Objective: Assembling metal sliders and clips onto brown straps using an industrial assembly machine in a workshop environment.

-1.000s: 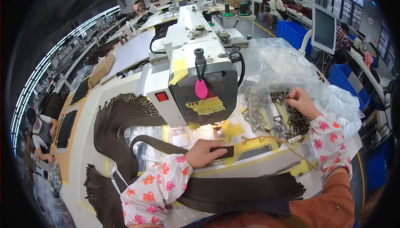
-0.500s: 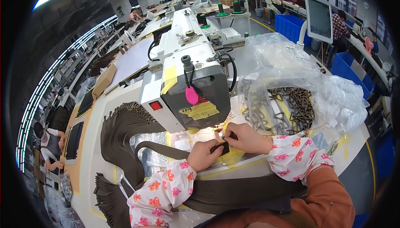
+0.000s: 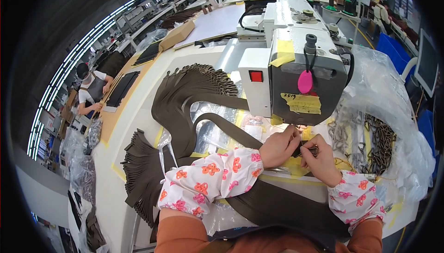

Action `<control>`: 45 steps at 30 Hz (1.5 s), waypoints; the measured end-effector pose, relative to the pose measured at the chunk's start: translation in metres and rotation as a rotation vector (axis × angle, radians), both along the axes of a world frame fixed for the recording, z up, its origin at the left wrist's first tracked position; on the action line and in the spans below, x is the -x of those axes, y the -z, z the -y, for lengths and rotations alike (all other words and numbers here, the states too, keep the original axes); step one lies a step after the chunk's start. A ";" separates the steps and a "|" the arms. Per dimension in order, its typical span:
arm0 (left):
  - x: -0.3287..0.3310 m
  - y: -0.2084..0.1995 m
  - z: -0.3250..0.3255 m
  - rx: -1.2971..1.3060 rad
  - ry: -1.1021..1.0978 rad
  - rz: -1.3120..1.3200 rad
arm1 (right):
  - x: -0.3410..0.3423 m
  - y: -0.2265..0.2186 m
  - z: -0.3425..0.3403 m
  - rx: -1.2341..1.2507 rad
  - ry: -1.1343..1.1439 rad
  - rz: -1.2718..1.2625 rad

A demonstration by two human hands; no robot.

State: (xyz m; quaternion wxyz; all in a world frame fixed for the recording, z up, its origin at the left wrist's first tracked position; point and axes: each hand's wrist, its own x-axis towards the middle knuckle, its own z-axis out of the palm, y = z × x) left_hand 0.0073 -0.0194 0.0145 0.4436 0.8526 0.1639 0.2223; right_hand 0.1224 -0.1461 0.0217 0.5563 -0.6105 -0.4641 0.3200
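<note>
Under the head of a white and dark grey sewing machine, my two hands work close together. My left hand is closed, its fingertips near the lit needle area, on the end of a dark olive strap that runs in from the left. Just right of it, my right hand pinches a small dark metal ring beside the strap end. My fingers partly cover the strap end and the ring, so whether the strap passes through the ring cannot be told.
Bundled olive straps lie left, with more straps along the front edge. At right, a clear plastic bag holds metal rings. A monitor stands far right. A co-worker sits at a table on the left.
The view has swung left, so the machine and hands appear further right. My left hand has moved its fingers up toward the needle area; my right hand has drawn back lower, with the metal ring now visible.
</note>
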 end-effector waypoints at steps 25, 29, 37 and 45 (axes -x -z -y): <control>0.006 -0.006 -0.006 0.194 0.170 0.003 | -0.011 0.004 -0.004 0.331 -0.160 -0.340; 0.004 -0.002 -0.007 0.233 0.124 -0.092 | -0.009 0.013 -0.006 0.231 -0.081 -0.388; 0.007 -0.008 0.008 -1.026 0.173 -0.096 | -0.004 0.011 -0.002 0.279 0.021 -0.375; 0.002 -0.003 0.008 -0.698 0.103 0.006 | 0.000 0.018 -0.005 0.141 0.095 -0.229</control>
